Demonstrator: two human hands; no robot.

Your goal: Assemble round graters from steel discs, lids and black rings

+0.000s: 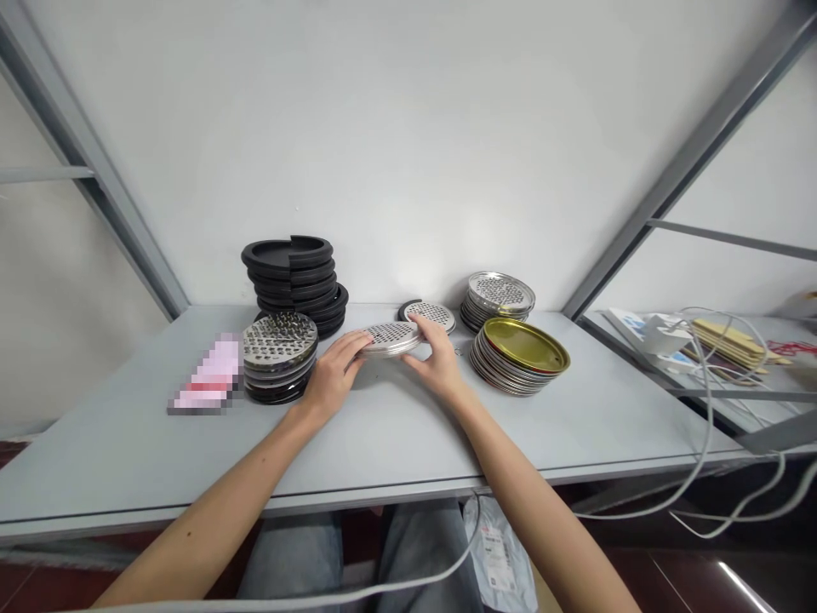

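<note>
Between my hands is a small stack of round metal grater plates point(391, 337), held a little tilted over the middle of the table. My left hand point(335, 370) is closed on the left rim, thumb below and fingers above. The right rim is gripped by my right hand point(437, 358), fingers over the edge and thumb underneath. Just behind lies another perforated grater plate point(431, 316) with a black ring part showing at its left. A taller pile of grater plates point(279, 340) stands left of my left hand. Right of my right hand is a pile of round metal lids point(520, 347), the top one gold.
Stacked black round bases point(290, 272) stand at the back left. More grater plates point(501, 294) are piled at the back right. A blurred pink item point(210, 375) lies on the left of the grey table point(396, 443). White cables point(705, 409) hang at the right.
</note>
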